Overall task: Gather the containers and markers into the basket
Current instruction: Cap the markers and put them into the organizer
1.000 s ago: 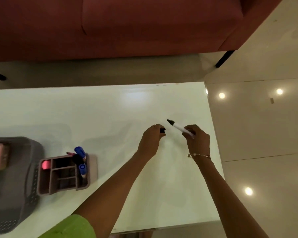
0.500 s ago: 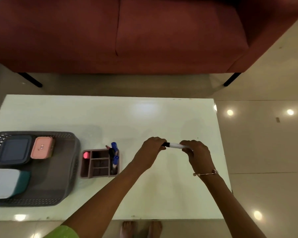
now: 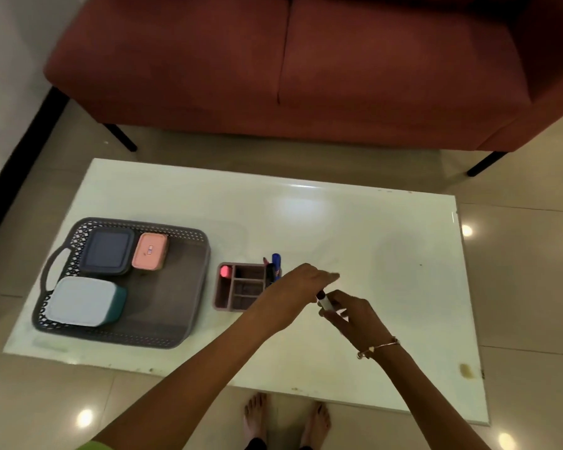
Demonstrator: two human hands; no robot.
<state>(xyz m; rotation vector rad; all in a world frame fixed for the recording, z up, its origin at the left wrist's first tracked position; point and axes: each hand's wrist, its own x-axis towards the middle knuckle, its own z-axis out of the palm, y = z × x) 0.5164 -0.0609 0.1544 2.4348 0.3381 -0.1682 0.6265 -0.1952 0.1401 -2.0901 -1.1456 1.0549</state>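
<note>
The marker is in my right grip, fingers curled round its white barrel, with the black-capped end poking up and to the left. It is held above the table, near its middle and just right of the organizer. My left grip is over that capped end. It looks released, with the fingers stretched out and nothing in them, though motion blur smears the fingertips, so I cannot say whether it touches the cap.

I judge the task a good way along. Three containers already lie in the grey basket: a dark blue container and a pink container side by side at the far end, and a white-lidded teal container at the near end. The right half of the basket floor is bare.

What is left, as I read it, is this marker and the organizer. The organizer stands on the table just beside the basket's right wall, not in it. It holds the blue markers upright in its far right corner, with a darker one against them, and something pink in its far left compartment.

Beyond the table's far edge is a red sofa.
</note>
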